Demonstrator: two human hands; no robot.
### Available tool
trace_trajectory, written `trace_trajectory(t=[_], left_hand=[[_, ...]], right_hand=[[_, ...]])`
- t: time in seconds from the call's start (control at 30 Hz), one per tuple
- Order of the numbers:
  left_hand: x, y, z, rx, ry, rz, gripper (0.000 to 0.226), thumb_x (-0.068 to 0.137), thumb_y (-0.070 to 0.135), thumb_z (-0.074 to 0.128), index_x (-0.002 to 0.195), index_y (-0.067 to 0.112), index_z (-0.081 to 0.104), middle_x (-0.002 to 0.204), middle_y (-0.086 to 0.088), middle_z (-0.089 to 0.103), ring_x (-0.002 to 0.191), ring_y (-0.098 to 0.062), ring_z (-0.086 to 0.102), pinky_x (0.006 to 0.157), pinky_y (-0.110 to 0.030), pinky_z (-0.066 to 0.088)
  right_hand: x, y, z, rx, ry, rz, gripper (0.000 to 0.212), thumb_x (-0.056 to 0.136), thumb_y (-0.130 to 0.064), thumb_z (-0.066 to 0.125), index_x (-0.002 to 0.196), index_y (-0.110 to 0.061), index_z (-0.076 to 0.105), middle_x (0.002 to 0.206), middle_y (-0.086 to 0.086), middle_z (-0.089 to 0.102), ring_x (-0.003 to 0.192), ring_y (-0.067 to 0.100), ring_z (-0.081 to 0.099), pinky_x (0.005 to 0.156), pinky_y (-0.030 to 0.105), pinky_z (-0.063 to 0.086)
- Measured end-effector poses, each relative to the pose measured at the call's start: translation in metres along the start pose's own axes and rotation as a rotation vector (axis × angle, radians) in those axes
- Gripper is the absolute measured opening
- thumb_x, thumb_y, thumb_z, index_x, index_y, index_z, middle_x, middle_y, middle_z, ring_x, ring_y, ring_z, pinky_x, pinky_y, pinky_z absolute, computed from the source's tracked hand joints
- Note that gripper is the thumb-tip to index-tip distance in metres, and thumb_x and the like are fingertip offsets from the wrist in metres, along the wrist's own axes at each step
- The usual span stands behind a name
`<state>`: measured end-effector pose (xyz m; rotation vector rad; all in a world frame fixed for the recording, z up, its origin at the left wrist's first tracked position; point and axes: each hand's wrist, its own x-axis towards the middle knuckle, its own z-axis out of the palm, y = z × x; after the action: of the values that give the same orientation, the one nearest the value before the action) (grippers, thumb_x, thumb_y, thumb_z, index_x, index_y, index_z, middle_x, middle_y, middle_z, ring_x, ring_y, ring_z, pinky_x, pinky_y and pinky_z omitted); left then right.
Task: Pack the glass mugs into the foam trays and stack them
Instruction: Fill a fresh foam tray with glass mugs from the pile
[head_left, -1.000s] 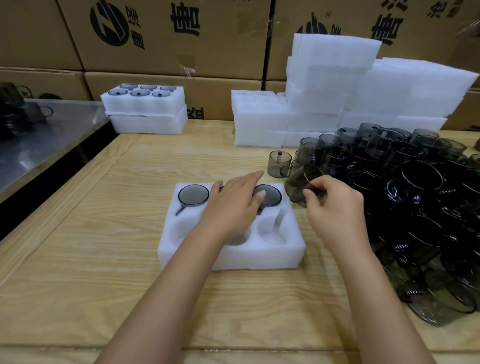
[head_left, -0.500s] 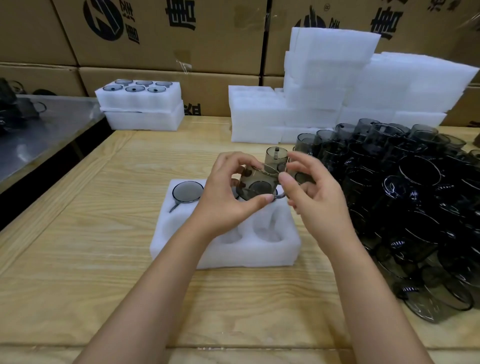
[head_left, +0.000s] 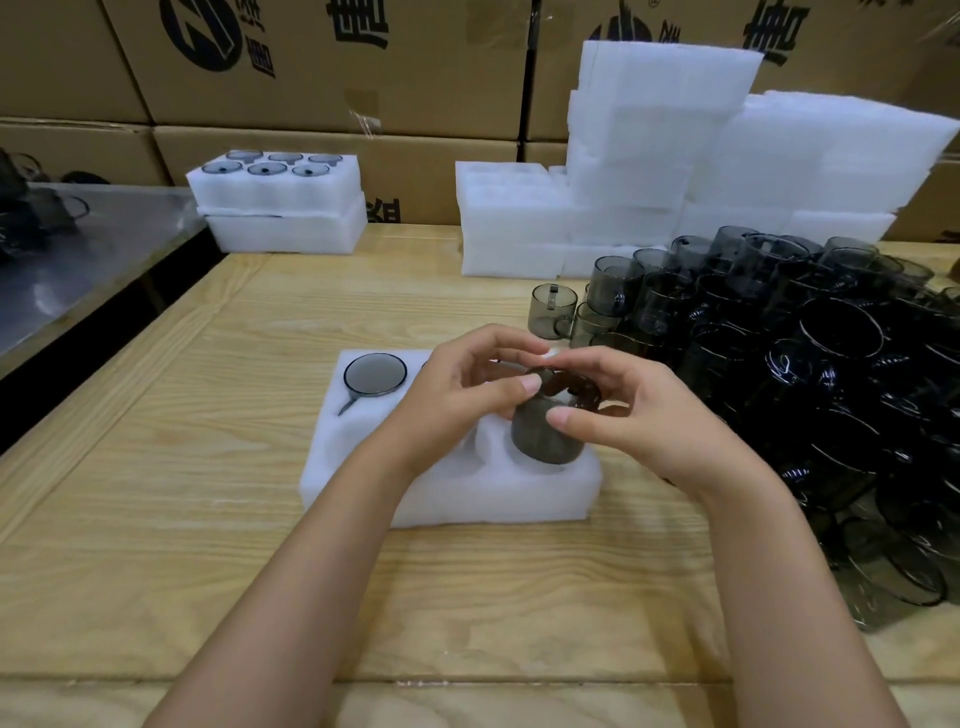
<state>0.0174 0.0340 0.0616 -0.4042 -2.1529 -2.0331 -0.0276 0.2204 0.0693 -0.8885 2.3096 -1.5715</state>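
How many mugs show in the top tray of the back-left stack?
6, all in the top tray: back-row mugs left, middle, right; front-row mugs left, middle, right. The lower tray hides its contents.

The wooden table (head_left: 156, 493) lies bare to the left of and in front of the foam tray (head_left: 467, 499), so those sides allow a wide approach. On the right, a dense pile of glass mugs (head_left: 831, 389) crowds near the tray's edge. Behind, empty foam stacks (head_left: 649, 156) and two packed trays (head_left: 280, 208) stand against cardboard boxes (head_left: 311, 67). The left hand (head_left: 457, 395) and right hand (head_left: 639, 410), both gripping a mug (head_left: 543, 436), fill the space over the tray's right pockets.
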Motion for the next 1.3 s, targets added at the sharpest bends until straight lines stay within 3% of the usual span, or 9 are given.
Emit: trace_trajectory(t=[0.1, 0.3, 0.53, 0.67, 0.77, 0.93, 1.07, 1.2, 1.3], left_hand=[[0.0, -0.004, 0.001, 0.038, 0.024, 0.007, 0.023, 0.076, 0.012, 0.066, 0.099, 0.01, 0.064, 0.111, -0.016, 0.065, 0.1, -0.035, 0.062, 0.085, -0.042, 0.051], [0.0, -0.003, 0.0, 0.082, 0.019, -0.009, 0.024, 0.072, 0.009, 0.065, 0.095, 0.008, 0.064, 0.105, -0.023, 0.065, 0.104, -0.039, 0.06, 0.087, -0.048, 0.049], [0.001, -0.005, 0.005, 0.192, 0.067, -0.048, 0.014, 0.069, 0.011, 0.063, 0.081, 0.017, 0.063, 0.074, 0.011, 0.059, 0.067, -0.008, 0.052, 0.07, -0.03, 0.044], [0.002, -0.005, 0.006, 0.293, 0.081, -0.051, 0.011, 0.07, 0.013, 0.063, 0.078, 0.02, 0.064, 0.088, -0.01, 0.056, 0.071, -0.008, 0.053, 0.071, -0.026, 0.045], [0.001, -0.006, 0.008, 0.418, 0.122, 0.045, 0.017, 0.076, 0.008, 0.063, 0.082, 0.024, 0.062, 0.089, -0.002, 0.057, 0.076, -0.001, 0.054, 0.069, -0.013, 0.038], [-0.002, -0.008, 0.015, 0.585, 0.026, 0.256, 0.046, 0.092, 0.037, 0.039, 0.133, 0.018, 0.05, 0.141, 0.003, 0.046, 0.133, -0.005, 0.036, 0.107, -0.02, 0.027], [0.0, -0.011, 0.019, 0.744, -0.125, 0.183, 0.071, 0.089, 0.056, 0.022, 0.15, 0.019, 0.023, 0.159, 0.008, 0.012, 0.147, -0.004, 0.002, 0.12, -0.037, 0.008], [-0.002, -0.018, 0.024, 1.037, -0.274, -0.004, 0.09, 0.083, 0.075, 0.018, 0.153, 0.02, 0.003, 0.16, 0.012, -0.005, 0.143, 0.003, -0.015, 0.12, -0.037, -0.004], [-0.006, -0.021, 0.026, 1.146, -0.289, -0.095, 0.098, 0.078, 0.08, 0.008, 0.153, 0.018, -0.005, 0.16, 0.008, -0.011, 0.142, 0.002, -0.018, 0.119, -0.036, -0.008]], right_hand=[[0.0, 0.003, -0.001, -0.008, -0.016, 0.014, 0.044, 0.067, -0.032, 0.083, 0.106, -0.044, 0.065, 0.115, -0.011, 0.061, 0.097, 0.023, 0.062, 0.088, 0.041, 0.051], [0.0, 0.002, 0.001, 0.001, -0.091, -0.025, 0.055, 0.056, -0.036, 0.082, 0.107, -0.042, 0.063, 0.107, -0.005, 0.054, 0.087, 0.017, 0.061, 0.085, 0.032, 0.053], [0.003, 0.005, 0.001, -0.082, -0.13, -0.014, 0.056, 0.068, -0.018, 0.082, 0.112, -0.042, 0.058, 0.112, -0.012, 0.057, 0.099, 0.004, 0.058, 0.093, 0.017, 0.043], [0.003, 0.005, -0.001, -0.294, -0.134, -0.006, 0.05, 0.071, -0.037, 0.078, 0.11, -0.056, 0.054, 0.114, -0.027, 0.055, 0.105, 0.003, 0.046, 0.08, 0.013, 0.033], [0.003, 0.006, 0.001, -0.309, -0.123, -0.003, 0.05, 0.072, -0.046, 0.074, 0.115, -0.056, 0.05, 0.119, -0.03, 0.051, 0.117, 0.006, 0.039, 0.09, 0.019, 0.031], [0.008, 0.0, 0.016, -0.03, -0.03, -0.022, 0.044, 0.088, -0.039, 0.039, 0.132, -0.043, 0.038, 0.144, -0.023, 0.034, 0.137, -0.003, 0.021, 0.114, 0.026, 0.017], [0.011, 0.003, 0.031, -0.3, 0.011, -0.175, 0.04, 0.104, -0.017, 0.024, 0.144, -0.019, 0.031, 0.151, -0.007, 0.025, 0.142, 0.003, 0.011, 0.119, 0.031, 0.007], [0.01, 0.017, 0.029, -0.69, -0.219, 0.034, 0.051, 0.103, -0.033, 0.017, 0.149, -0.036, -0.004, 0.157, -0.013, -0.012, 0.142, 0.014, -0.022, 0.117, 0.043, -0.01], [0.009, 0.017, 0.034, -0.74, -0.235, 0.105, 0.052, 0.102, -0.038, 0.013, 0.147, -0.039, -0.012, 0.155, -0.016, -0.018, 0.141, 0.015, -0.026, 0.116, 0.045, -0.011]])
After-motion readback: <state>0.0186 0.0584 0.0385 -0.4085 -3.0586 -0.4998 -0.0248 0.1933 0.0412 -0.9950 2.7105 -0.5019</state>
